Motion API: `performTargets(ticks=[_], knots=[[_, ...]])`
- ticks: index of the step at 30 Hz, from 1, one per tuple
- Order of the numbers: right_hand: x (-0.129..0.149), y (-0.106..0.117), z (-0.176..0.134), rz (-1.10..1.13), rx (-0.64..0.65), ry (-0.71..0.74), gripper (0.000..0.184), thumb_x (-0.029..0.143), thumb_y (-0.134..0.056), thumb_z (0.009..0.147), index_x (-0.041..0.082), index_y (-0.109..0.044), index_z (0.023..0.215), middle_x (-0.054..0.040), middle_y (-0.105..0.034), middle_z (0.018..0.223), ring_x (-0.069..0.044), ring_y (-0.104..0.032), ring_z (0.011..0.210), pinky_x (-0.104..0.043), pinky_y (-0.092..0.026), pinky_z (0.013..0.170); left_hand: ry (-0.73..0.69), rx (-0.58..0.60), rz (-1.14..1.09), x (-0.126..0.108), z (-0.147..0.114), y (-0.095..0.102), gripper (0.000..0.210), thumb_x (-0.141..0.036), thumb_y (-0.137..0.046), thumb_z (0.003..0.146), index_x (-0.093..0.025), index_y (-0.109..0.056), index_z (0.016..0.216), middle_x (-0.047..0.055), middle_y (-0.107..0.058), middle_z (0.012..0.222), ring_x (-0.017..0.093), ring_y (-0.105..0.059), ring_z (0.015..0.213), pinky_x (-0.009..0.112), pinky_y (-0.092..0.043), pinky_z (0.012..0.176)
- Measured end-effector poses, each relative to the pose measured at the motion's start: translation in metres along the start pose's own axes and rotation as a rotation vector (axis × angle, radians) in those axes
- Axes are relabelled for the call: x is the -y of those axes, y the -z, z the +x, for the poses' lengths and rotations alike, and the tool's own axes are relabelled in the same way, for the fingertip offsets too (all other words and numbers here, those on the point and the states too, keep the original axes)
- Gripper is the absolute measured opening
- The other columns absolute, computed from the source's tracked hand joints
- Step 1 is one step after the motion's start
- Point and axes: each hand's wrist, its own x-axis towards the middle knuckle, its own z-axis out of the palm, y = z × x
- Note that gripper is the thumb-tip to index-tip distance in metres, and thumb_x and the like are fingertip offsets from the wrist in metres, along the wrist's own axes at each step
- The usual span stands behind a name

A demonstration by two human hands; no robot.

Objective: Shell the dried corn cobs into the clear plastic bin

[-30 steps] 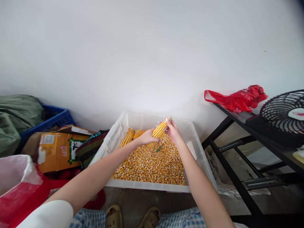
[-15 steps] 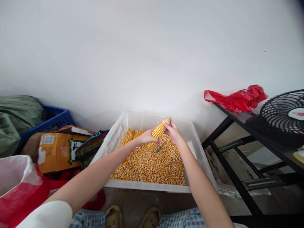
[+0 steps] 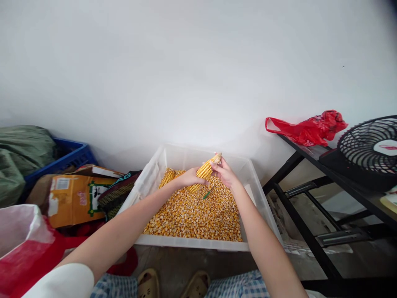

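Note:
A yellow corn cob (image 3: pixel 204 170) is held tilted above the bin, its bare pale tip pointing up and right. My left hand (image 3: pixel 190 178) is closed round its lower end. Near the tip, my right hand (image 3: pixel 224 172) grips the cob with thumb and fingers. Beneath them, a translucent plastic bin (image 3: pixel 192 241) holds a thick layer of loose corn kernels (image 3: pixel 192 217). More whole cobs (image 3: pixel 168 176) lie at the bin's back left, partly hidden by my left hand. A screwdriver with a green handle (image 3: pixel 206 195) rests on the kernels under the cob.
Left of the bin are a cardboard box (image 3: pixel 77 200), a mesh bag (image 3: pixel 119 194), a blue crate (image 3: pixel 76 155) and a red-and-white bag (image 3: pixel 34 252). To the right, a black table (image 3: pixel 347 182) bears a red plastic bag (image 3: pixel 313 128) and a fan (image 3: pixel 372 142).
Both hands and the cob have stayed nearly in place; the right thumb has shifted slightly on the cob near its tip. The whole view has moved a little.

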Motion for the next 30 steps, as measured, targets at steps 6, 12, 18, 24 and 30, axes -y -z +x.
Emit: performTargets(ticks=[6, 12, 18, 24, 30], knots=[[0.005, -0.006, -0.001, 0.003, -0.014, 0.013, 0.049, 0.032, -0.061, 0.071, 0.031, -0.040, 0.115, 0.0002, -0.063, 0.088, -0.013, -0.061, 0.069, -0.025, -0.050, 0.056, -0.019, -0.014, 0.003, -0.006, -0.001, 0.002, 0.060, -0.033, -0.065, 0.055, -0.013, -0.054, 0.110, 0.004, -0.061, 0.098, 0.021, -0.057, 0.087, 0.030, -0.043, 0.077], [-0.003, -0.005, 0.002, -0.036, -0.082, 0.039, 0.052, 0.031, -0.064, 0.067, 0.029, -0.041, 0.114, 0.0012, -0.064, 0.082, -0.013, -0.062, 0.067, -0.026, -0.050, 0.058, -0.017, -0.011, 0.004, -0.001, -0.001, -0.001, 0.062, -0.033, -0.065, 0.055, -0.013, -0.052, 0.112, 0.004, -0.060, 0.101, 0.021, -0.056, 0.092, 0.031, -0.041, 0.083], [0.012, -0.005, -0.003, 0.071, 0.035, 0.012, 0.042, 0.033, -0.059, 0.070, 0.028, -0.046, 0.110, -0.0001, -0.065, 0.087, -0.016, -0.062, 0.077, -0.030, -0.049, 0.065, -0.039, -0.052, 0.084, -0.004, 0.000, 0.000, 0.062, -0.037, -0.063, 0.057, -0.014, -0.050, 0.112, 0.004, -0.061, 0.099, 0.021, -0.056, 0.090, 0.029, -0.043, 0.079], [-0.001, -0.002, 0.004, 0.275, -0.209, -0.036, 0.047, 0.064, -0.031, 0.072, 0.021, -0.050, 0.078, -0.0058, -0.064, 0.073, -0.022, -0.062, 0.074, -0.039, -0.049, 0.063, 0.109, -0.256, 0.767, -0.008, -0.004, -0.015, 0.045, -0.042, -0.059, 0.061, -0.019, -0.050, 0.098, 0.006, -0.061, 0.078, 0.025, -0.059, 0.077, 0.030, -0.042, 0.068], [-0.022, 0.014, 0.010, 0.324, -0.461, 0.023, 0.040, 0.052, -0.012, 0.076, 0.023, -0.032, 0.057, -0.0014, -0.049, 0.049, -0.018, -0.057, 0.055, -0.043, -0.048, 0.063, 0.026, -0.238, 1.111, -0.007, -0.002, -0.038, 0.033, -0.023, -0.051, 0.070, -0.017, -0.044, 0.101, 0.010, -0.057, 0.088, 0.025, -0.057, 0.078, 0.033, -0.041, 0.064]])
